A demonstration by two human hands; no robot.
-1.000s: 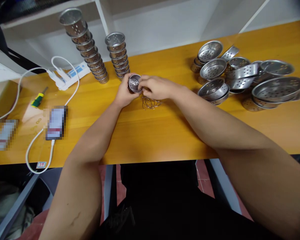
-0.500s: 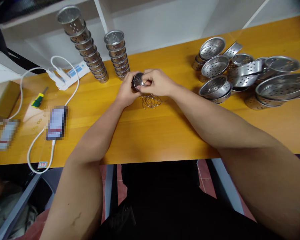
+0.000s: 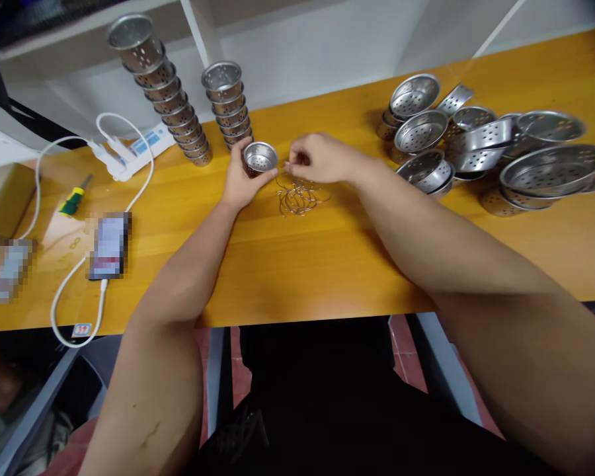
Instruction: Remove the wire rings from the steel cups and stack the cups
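Observation:
My left hand [image 3: 241,178] is wrapped round a small metal cup [image 3: 260,157] with a perforated bottom. Its mouth faces up, toward me. Just right of the cup, apart from it, my right hand [image 3: 322,158] has its thumb and fingertips pinched together; whatever may be between them is too small to make out. A loose tangle of thin wire rings [image 3: 300,199] lies on the table below the right fingers. Behind the left hand rises a short stack of similar perforated cups [image 3: 228,99].
A taller cup stack [image 3: 171,99] leans at the back left. Several perforated metal cups [image 3: 421,132] are heaped at the right. Leftward are a power strip [image 3: 151,142], a screwdriver [image 3: 74,198], a cabled phone [image 3: 110,244] and a cardboard box [image 3: 10,198].
My right hand has withdrawn from the cup to the right, its fingers now clear of the rim. The left hand has tipped the cup so that its perforated bottom shows.

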